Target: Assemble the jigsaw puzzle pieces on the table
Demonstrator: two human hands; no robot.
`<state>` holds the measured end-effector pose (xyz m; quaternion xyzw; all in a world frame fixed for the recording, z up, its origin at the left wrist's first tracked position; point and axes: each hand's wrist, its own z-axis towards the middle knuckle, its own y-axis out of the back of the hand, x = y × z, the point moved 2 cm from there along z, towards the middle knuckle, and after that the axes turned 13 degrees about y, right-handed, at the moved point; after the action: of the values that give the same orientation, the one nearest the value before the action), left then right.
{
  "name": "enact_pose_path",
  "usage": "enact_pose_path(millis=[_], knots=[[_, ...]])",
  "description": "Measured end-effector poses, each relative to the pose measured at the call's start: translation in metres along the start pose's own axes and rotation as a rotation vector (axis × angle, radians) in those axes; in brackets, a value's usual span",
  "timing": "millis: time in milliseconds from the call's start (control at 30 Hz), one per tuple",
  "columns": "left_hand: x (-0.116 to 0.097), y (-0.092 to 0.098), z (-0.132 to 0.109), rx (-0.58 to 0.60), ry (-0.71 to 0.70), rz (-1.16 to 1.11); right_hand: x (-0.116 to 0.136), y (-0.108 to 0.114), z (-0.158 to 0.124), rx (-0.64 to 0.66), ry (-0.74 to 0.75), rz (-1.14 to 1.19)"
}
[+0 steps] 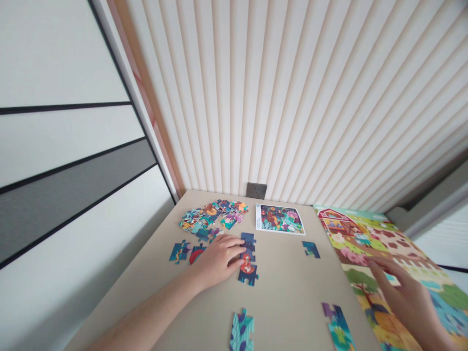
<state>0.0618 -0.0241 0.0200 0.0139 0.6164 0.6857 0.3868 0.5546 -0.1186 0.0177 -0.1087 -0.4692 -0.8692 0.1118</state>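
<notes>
My left hand lies palm down on the table, fingers stretched and slightly apart. Its fingertips touch the left edge of a short column of joined jigsaw pieces, dark blue with a red figure. Partly covered by that hand is a piece with a red round shape; a blue piece with an orange pattern is left of it. My right hand rests over the farm picture, its fingers extended and nothing visible in them. The underside of both hands is hidden.
A heap of loose jigsaw pieces lies at the back left. Beside it is a printed reference picture. Other pieces are a blue corner piece, a teal leafy one and a joined pair. A ribbed wall bounds the table's back.
</notes>
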Motion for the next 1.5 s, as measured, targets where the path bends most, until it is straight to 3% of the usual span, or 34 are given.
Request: enact_pose_path(millis=[100,200,300,400,533,667,1100,1300,1500], knots=[[-0.001,-0.003,0.001,-0.001,-0.01,0.014,0.062,0.005,0.008,0.096,0.227,0.136],[0.001,-0.002,0.0,0.013,-0.038,0.026,0.148,0.002,0.013,0.287,0.48,0.218],[0.004,0.001,-0.002,0.006,-0.034,0.044,0.225,-0.014,0.019,0.373,0.66,0.263],[0.006,0.003,-0.003,0.018,-0.037,0.082,0.268,-0.043,0.025,0.448,0.732,0.308],[0.006,0.001,-0.002,0.026,-0.047,0.109,0.276,-0.081,0.026,0.457,0.73,0.311],[0.005,-0.002,-0.001,0.008,-0.045,0.092,0.267,-0.096,0.018,0.416,0.719,0.314],[0.006,0.001,-0.003,0.013,-0.08,0.131,0.274,-0.09,0.01,0.471,0.699,0.271],[0.006,0.002,-0.003,0.008,-0.081,0.115,0.283,-0.08,-0.003,0.5,0.713,0.268],[0.004,0.003,-0.003,-0.007,-0.083,0.11,0.283,-0.069,0.002,0.582,0.693,0.346]])
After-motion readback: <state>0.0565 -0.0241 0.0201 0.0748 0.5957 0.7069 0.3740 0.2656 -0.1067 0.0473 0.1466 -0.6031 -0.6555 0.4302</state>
